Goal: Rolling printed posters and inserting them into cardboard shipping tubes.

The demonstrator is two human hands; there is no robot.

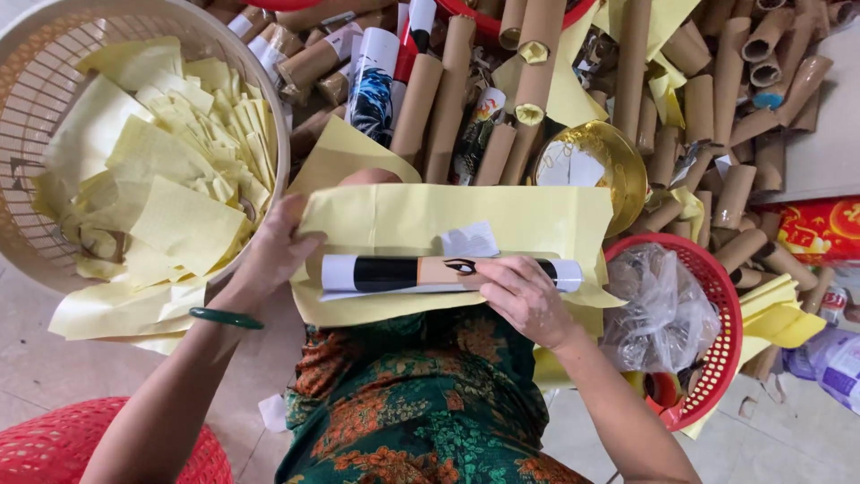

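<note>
At frame centre I see the tube (448,272) lying on the yellow sheet (421,220), not yet rolled in. My right hand (528,300) presses it with flat fingers; my left hand (273,251) pinches the sheet's edge. Many tubes (717,108) wait at upper right.

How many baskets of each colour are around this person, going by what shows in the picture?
Cream basket, holding yellow paper slips: 1
Red baskets: 2, one by the right hand with a clear plastic bag, one at the top edge
Total: 3 baskets. The red mesh thing at the lower left may be a stool, so it is not counted.
</note>
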